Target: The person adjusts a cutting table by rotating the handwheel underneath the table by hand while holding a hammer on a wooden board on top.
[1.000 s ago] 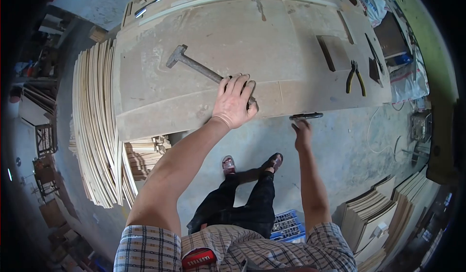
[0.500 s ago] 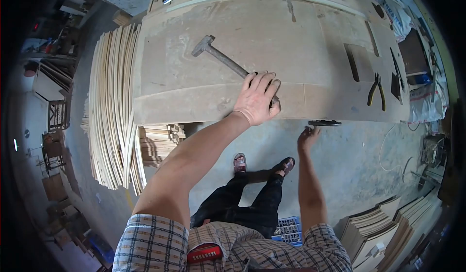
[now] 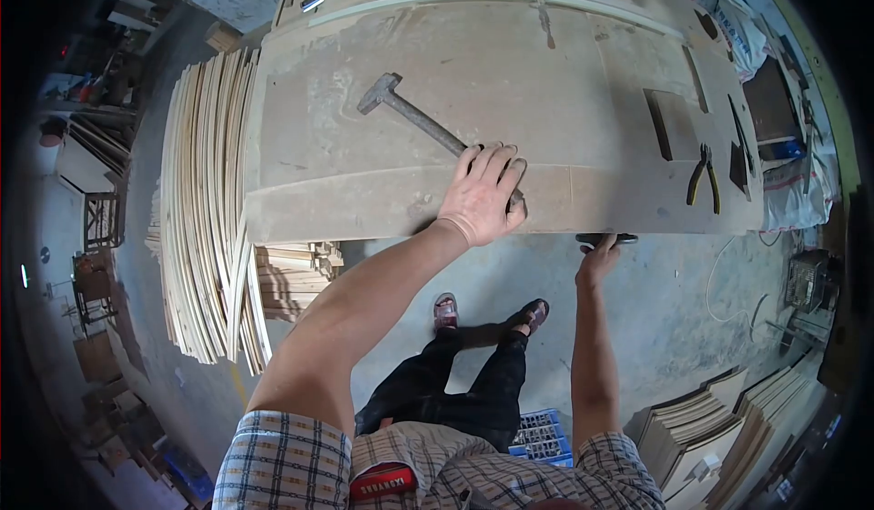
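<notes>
My left hand [image 3: 482, 196] rests on the wooden tabletop [image 3: 364, 182] near its front edge, with its fingers wrapped over the handle of a hammer [image 3: 423, 121]. The hammer lies slantwise, its metal head pointing up and left. Just below the front edge of the table, my right hand [image 3: 598, 260] is closed on a dark round handwheel [image 3: 626, 239]. Part of that wheel is hidden by my fingers and the table edge.
Black-and-yellow pliers [image 3: 704, 180] lie at the right of the tabletop, beside a rectangular cut-out [image 3: 657, 123]. Long wood strips [image 3: 205, 209] are stacked at the left. Boards [image 3: 692, 437] stand at lower right, and a blue crate [image 3: 543, 433] sits behind my legs.
My right hand has shifted to the right along the handwheel and now grips it. My left hand stays on the hammer, and the view has tilted slightly.
</notes>
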